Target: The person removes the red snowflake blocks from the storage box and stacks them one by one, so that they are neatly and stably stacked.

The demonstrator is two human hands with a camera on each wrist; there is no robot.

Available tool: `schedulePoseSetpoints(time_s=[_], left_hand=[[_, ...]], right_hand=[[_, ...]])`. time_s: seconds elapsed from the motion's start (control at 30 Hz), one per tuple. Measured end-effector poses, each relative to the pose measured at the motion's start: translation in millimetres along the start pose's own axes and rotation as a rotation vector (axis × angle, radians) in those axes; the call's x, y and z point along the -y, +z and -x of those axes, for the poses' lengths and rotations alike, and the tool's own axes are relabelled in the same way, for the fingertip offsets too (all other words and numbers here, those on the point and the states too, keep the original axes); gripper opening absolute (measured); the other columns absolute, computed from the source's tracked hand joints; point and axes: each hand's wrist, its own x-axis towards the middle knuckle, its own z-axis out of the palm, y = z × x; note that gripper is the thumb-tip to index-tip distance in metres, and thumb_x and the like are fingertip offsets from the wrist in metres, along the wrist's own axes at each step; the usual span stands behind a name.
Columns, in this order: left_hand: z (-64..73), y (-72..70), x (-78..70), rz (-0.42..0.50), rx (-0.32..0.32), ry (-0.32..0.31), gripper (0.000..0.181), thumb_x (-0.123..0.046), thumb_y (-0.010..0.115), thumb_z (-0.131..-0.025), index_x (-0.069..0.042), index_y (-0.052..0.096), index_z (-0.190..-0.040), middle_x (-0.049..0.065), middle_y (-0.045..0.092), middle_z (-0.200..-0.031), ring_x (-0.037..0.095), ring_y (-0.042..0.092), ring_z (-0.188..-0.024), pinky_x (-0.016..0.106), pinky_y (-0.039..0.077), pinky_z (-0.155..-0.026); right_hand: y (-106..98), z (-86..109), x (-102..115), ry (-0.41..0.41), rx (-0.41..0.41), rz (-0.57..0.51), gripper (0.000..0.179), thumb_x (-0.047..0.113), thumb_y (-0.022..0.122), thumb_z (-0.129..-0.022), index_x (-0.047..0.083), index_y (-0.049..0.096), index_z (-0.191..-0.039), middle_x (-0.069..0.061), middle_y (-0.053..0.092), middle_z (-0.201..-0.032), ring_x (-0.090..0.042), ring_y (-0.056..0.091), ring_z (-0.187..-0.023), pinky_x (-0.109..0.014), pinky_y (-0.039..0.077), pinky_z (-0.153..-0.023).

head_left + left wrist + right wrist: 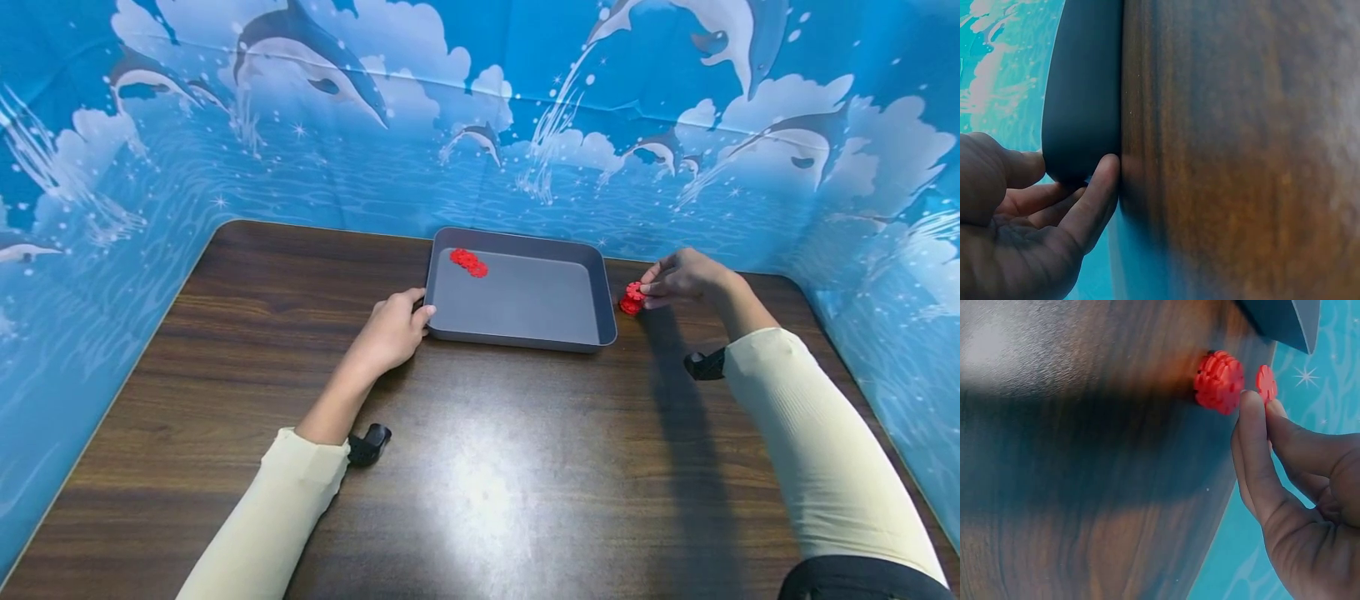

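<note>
Blue dolphin-print cloth (420,183) hangs behind a wood-grain table (247,375) catching bright glare (480,492)

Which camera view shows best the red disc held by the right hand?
The right wrist view: the notched red disc appears close, visibly apart from the red stack. The head view shows it small, overlapping the stack; the left wrist view does not show it.

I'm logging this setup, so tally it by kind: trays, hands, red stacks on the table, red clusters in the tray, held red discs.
Tray: 1
Left hand and right hand: 2
Stack: 1
Cluster: 1
Held disc: 1
Total: 6, with stack and cluster each counted as one; their overlapping discs cannot be counted surely.
</note>
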Motion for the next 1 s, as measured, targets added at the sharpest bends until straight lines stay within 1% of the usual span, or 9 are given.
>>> schedulePoseSetpoints(time_s=[0.17,0.33,0.63,0.77,1.0], left_hand=[[-0.1,-0.3,-0.1,0.006,-0.003,-0.004,0.056,-0.02,0.042,-0.119,0.006,0.03,-0.167,0.032,0.046,-0.163,0.039,0.07,-0.128,0.049,0.059,-0.104],[0.5,-0.4,-0.7,0.006,-0.001,-0.001,0.056,-0.02,0.041,-0.119,0.007,0.03,-0.166,0.032,0.046,-0.163,0.039,0.07,-0.128,0.049,0.059,-0.105],[1.0,-0.8,-0.6,0.018,-0.005,-0.004,0.055,-0.019,0.042,-0.119,0.007,0.03,-0.166,0.032,0.046,-0.163,0.039,0.07,-0.128,0.048,0.059,-0.105],[0.5,-0.3,-0.6,0.019,-0.001,-0.002,0.055,-0.019,0.042,-0.119,0.007,0.03,-0.166,0.032,0.046,-0.163,0.04,0.07,-0.128,0.049,0.059,-0.104],[-0.3,-0.8,-1.4,0.019,0.002,-0.008,0.056,-0.019,0.041,-0.119,0.006,0.029,-0.167,0.032,0.045,-0.164,0.04,0.07,-0.128,0.049,0.059,-0.105]], right_hand=[[-0.5,-1.9,-4.8,0.001,0.032,-0.029,0.021,-0.004,0.052,-0.11,-0.012,0.052,-0.13,-0.009,0.067,-0.1,-0.012,0.077,-0.082,-0.04,0.064,-0.095],[0.5,-2.0,-6.6,-0.011,0.041,-0.028,0.023,-0.005,0.052,-0.11,-0.014,0.051,-0.132,-0.011,0.068,-0.101,-0.012,0.078,-0.081,-0.037,0.065,-0.091],[4.1,-1.8,-6.5,0.0,0.064,-0.062,0.026,-0.007,0.052,-0.109,-0.016,0.049,-0.133,-0.008,0.068,-0.096,-0.013,0.077,-0.079,-0.035,0.066,-0.087],[3.8,-2.4,-7.6,0.004,0.077,-0.066,0.025,-0.007,0.052,-0.11,-0.016,0.049,-0.133,-0.008,0.067,-0.098,-0.014,0.077,-0.08,-0.036,0.066,-0.088],[3.6,-4.9,-10.3,0.022,0.068,-0.076,0.023,-0.005,0.051,-0.111,-0.013,0.05,-0.132,-0.009,0.065,-0.102,-0.013,0.077,-0.082,-0.036,0.065,-0.091]])
